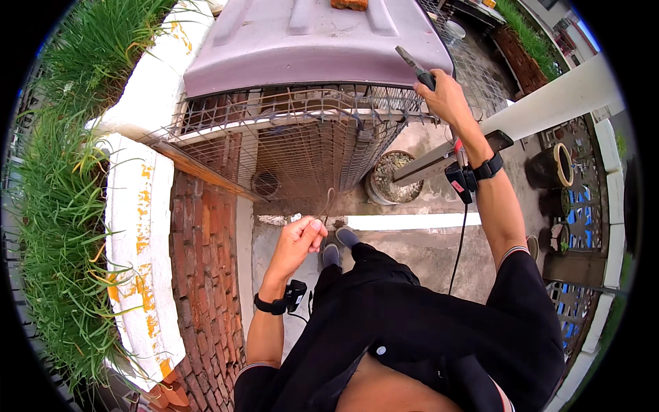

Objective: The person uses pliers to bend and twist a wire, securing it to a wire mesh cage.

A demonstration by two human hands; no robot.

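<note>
My right hand (445, 101) is raised at the upper right, its fingers wrapped round the dark handles of a pair of pliers (414, 66). The jaws point up and left, over the edge of a pale purple moulded cover (312, 60). Lower and to the left, my left hand (299, 244) is closed in a pinch on a thin brownish wire (330, 202), which rises from the fingers in a loop. Beyond that hand stands a wire mesh cage (309, 147) under the cover, with dark ties or wire along its upper edge.
A brick piece (349, 4) lies on the cover. To the left run a brick wall (206, 275), a white ledge (141, 261) and tall green grass (62, 226). A round planter (395, 178) stands beyond my feet, and a white post (556, 96) slants in from the right near more pots (551, 167).
</note>
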